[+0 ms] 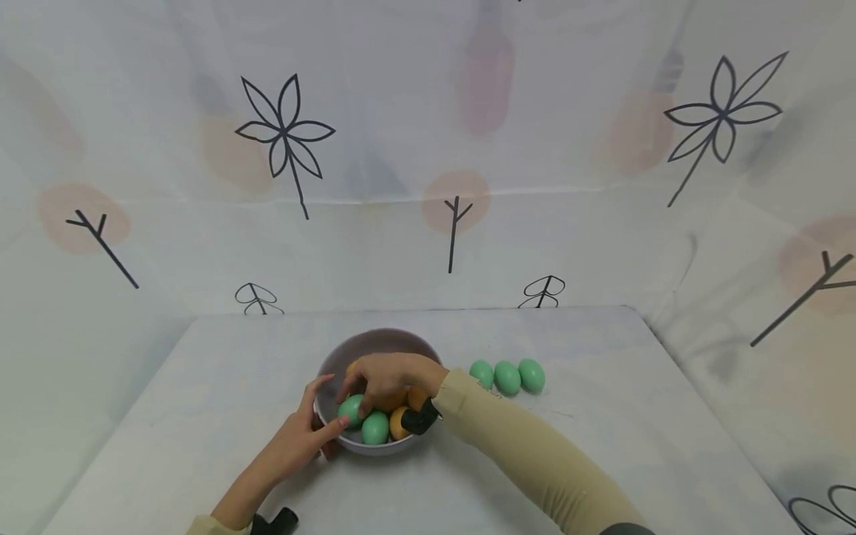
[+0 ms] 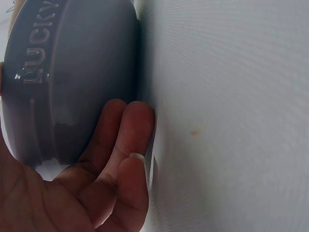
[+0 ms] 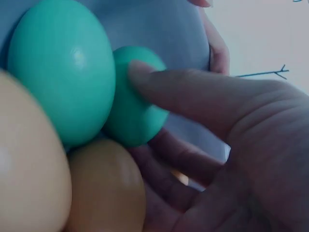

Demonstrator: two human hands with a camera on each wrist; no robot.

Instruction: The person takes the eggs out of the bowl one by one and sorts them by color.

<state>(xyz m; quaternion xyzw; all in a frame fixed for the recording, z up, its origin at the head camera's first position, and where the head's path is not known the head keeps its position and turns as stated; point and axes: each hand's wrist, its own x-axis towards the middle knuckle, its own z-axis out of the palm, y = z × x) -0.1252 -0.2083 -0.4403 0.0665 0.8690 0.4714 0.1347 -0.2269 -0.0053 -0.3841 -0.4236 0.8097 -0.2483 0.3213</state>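
Observation:
A grey bowl [image 1: 381, 340] stands on the white table, holding green and orange-brown eggs. My left hand [image 1: 297, 437] grips its left side, thumb at the rim; in the left wrist view, fingers [image 2: 135, 128] lie against the outer wall, marked "LUCKY". Inside the bowl, my right hand [image 1: 384, 374] pinches a green egg [image 3: 129, 118] between thumb and fingers. Another green egg [image 3: 63, 72] lies beside it. Orange-brown eggs [image 1: 399, 423] sit near the right wrist, some partly hidden by that hand.
Three green eggs lie in a row right of the bowl: the left one [image 1: 481, 373] partly behind my right sleeve, the middle one [image 1: 507, 377] and the right one [image 1: 532, 375]. A patterned cloth [image 1: 374, 245] hangs behind the white tabletop [image 1: 221, 386].

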